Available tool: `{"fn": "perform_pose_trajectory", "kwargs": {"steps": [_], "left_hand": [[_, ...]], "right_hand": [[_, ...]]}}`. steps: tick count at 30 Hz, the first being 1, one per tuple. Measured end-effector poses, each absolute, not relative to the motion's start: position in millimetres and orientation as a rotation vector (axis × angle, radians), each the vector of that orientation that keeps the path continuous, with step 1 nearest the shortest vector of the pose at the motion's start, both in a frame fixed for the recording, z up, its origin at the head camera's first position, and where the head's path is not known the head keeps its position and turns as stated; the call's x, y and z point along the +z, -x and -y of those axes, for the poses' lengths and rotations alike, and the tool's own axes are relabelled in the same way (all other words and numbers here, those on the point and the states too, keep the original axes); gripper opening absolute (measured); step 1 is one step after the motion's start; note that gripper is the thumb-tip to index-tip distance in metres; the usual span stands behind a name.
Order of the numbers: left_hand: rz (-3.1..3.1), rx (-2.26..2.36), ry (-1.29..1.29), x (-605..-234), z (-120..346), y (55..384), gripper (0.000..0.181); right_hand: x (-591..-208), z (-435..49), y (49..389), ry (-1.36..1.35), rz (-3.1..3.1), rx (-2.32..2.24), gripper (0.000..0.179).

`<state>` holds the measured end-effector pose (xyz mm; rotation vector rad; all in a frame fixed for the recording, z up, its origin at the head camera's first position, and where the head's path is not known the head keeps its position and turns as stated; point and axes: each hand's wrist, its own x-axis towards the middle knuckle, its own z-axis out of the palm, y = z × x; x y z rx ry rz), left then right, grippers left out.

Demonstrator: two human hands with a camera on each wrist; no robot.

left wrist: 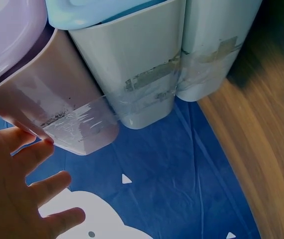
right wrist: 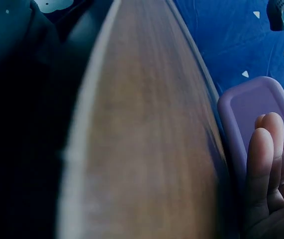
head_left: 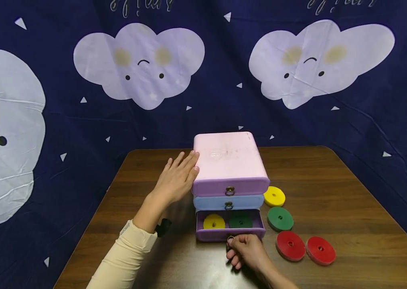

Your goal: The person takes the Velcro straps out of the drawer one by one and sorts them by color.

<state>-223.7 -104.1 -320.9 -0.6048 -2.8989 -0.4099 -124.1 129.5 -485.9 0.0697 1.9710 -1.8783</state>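
A small three-tier drawer unit [head_left: 226, 156] with a pink top stands on the table. Its bottom drawer [head_left: 203, 235], purple, is pulled out and holds a yellow disc [head_left: 214, 221] and a dark green disc [head_left: 240, 221]. The right hand [head_left: 248, 251] pinches the ring pull [head_left: 230, 237] at that drawer's front; in the right wrist view its fingers [right wrist: 261, 154] curl before a purple front. Against the unit's upper left side rests the left hand [head_left: 176, 176], fingers fairly straight. The left wrist view shows its fingertips at the pink side wall [left wrist: 67, 99].
Right of the unit lie a yellow disc [head_left: 274, 196], a green disc [head_left: 280, 218] and two red discs, one nearer [head_left: 290, 245] and one farther right [head_left: 320, 250]. The wooden table [head_left: 351, 208] ends at a dark blue cloud-print curtain [head_left: 225, 116].
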Motion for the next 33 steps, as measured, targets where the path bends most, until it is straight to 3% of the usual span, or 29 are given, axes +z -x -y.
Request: {"fn": "perform_pose_trajectory", "kwargs": {"steps": [33], "left_hand": [[2.895,-0.403,0.609,-321,104,223,0.052]], "right_hand": [[-485,-136,79,-0.013,-1.962,-1.791,0.035]]}}
